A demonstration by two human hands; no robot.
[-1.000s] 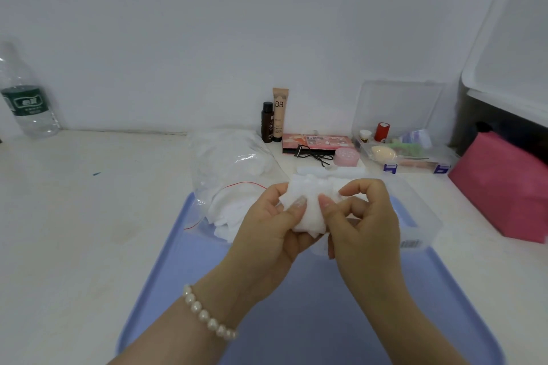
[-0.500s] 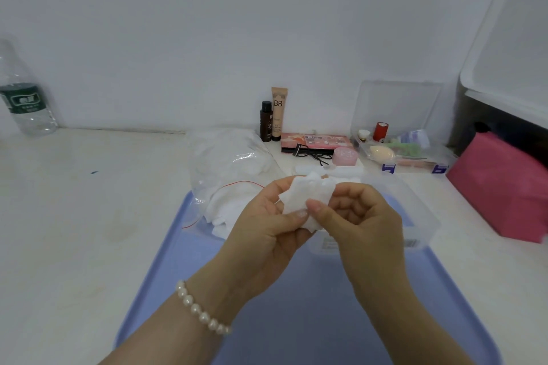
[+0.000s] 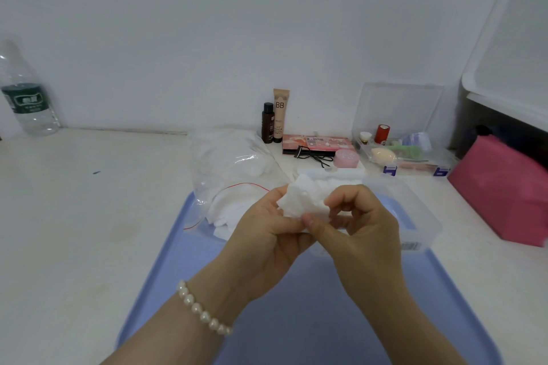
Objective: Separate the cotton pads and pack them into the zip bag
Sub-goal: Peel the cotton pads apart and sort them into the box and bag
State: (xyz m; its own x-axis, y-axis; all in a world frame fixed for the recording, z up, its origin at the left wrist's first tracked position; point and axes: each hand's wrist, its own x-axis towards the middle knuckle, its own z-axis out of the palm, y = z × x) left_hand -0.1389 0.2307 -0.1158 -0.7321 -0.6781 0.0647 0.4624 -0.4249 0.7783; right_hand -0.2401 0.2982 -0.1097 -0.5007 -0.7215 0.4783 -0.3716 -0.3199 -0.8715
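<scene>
Pads (image 3: 299,201) between both hands, above tray (image 3: 296,320)

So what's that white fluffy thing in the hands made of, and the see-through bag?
The pad looks like soft cotton: matte white, with a fuzzy, ragged edge. The bag seems to be thin clear plastic: it's shiny, crinkled, and the white pads inside show through.
</scene>
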